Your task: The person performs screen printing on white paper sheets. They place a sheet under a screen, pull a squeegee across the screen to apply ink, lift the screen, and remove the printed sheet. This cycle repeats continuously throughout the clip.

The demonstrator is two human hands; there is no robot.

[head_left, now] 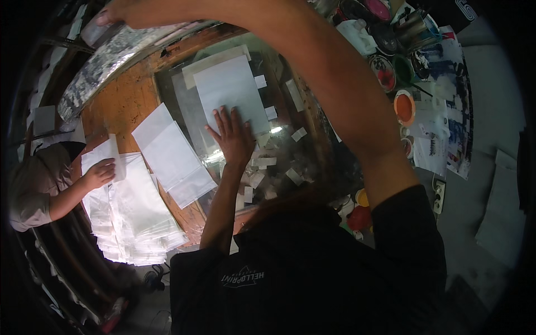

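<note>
My left hand [231,137] lies flat with fingers spread on the lower part of a white sheet [226,84]. The sheet rests on a glass-like board [190,106], over a paler piece that shows past its upper edge. Small white paper tabs [261,82] stand along the sheet's right side. My right arm reaches across the top, bringing my right hand [120,12] to the far left. That hand is at a long, silvery, paint-smeared panel [106,64], beside a translucent piece [96,33]. Its fingers are mostly cut off or hidden, so its grip is unclear.
Left of the board lie white sheets or bags [170,151] and a big stack of plastic-like ones [131,218]. A co-worker's hand [100,173] holds one over the stack. Paint tubs [404,108] crowd the right, with a power strip [439,196] below.
</note>
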